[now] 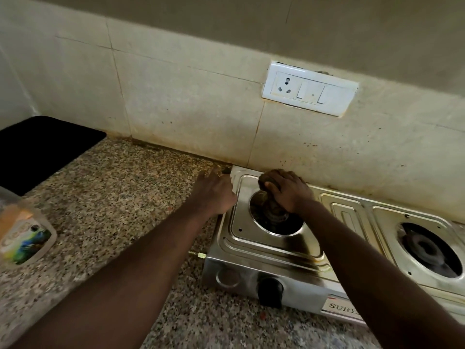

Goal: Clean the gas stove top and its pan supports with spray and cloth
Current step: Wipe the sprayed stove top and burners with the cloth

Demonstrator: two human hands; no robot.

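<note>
- Far left of the stove [276,250]: a labelled plastic container [24,238] at the worktop [120,197] edge, with a black mat [42,147] behind it. Neither is in play.
- Left hand [214,195]: set against the stove's rear-left corner, knuckles up. Can't tell whether your fingers hook the rim or only rest there. Keep it braced so the light body doesn't skate.
- Left burner [274,217]: no pan support is seated on it. Your right hand [289,192] is directly over the well, fingers curled tight round a dark cloth [268,185] that is pressed down at the well's rear rim.
- Step in hand, as I read it: scrubbing the burner well. Work round the rim in short circles, then out across the flat steel. Refold the cloth to a cleaner face, since it looks soiled.
- Stove lie: the long axis runs left to right along the wall, and the knob [269,290] face points at you.
- Right burner [427,250]: bare too, probably next.
</note>
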